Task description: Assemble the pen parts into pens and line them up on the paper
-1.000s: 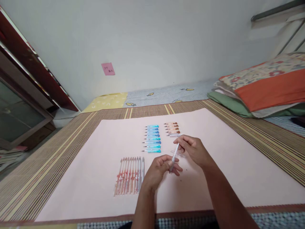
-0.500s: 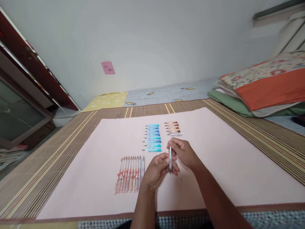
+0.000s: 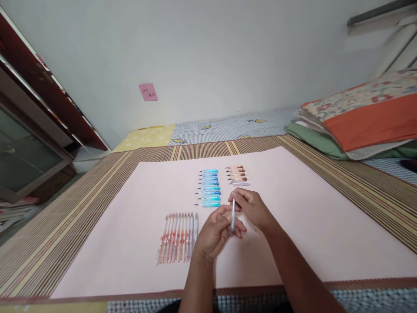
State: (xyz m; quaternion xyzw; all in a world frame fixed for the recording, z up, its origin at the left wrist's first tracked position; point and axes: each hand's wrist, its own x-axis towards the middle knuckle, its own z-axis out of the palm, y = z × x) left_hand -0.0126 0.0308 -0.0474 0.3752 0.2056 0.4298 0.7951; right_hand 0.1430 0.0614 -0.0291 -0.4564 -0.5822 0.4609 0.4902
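A slim clear-and-white pen (image 3: 233,221) stands nearly upright between my hands, its dark tip pointing toward me. My left hand (image 3: 212,234) is closed loosely on its lower barrel, thumb on one side and fingers behind. Closed too, my right hand (image 3: 256,209) pinches the thin white upper end. Left of my hands lies a row of clear pens with red and pink patterns (image 3: 176,239), side by side. Beyond the hands is a column of blue pens (image 3: 209,188). To its right, several brown-ended pens (image 3: 236,172) lie with a clear-white pen (image 3: 239,184) nearest me.
All of this rests on a large pale pink sheet (image 3: 302,226) over a striped mat (image 3: 61,230). Small dark specks lie right of my hands. Folded bedding (image 3: 374,117) is piled at the right back. A pink note (image 3: 148,92) is on the wall behind.
The lower end of the pen has shifted slightly up and left, and my left fingers have moved a little around it. My right hand keeps its pinch; the laid-out pens stay put.
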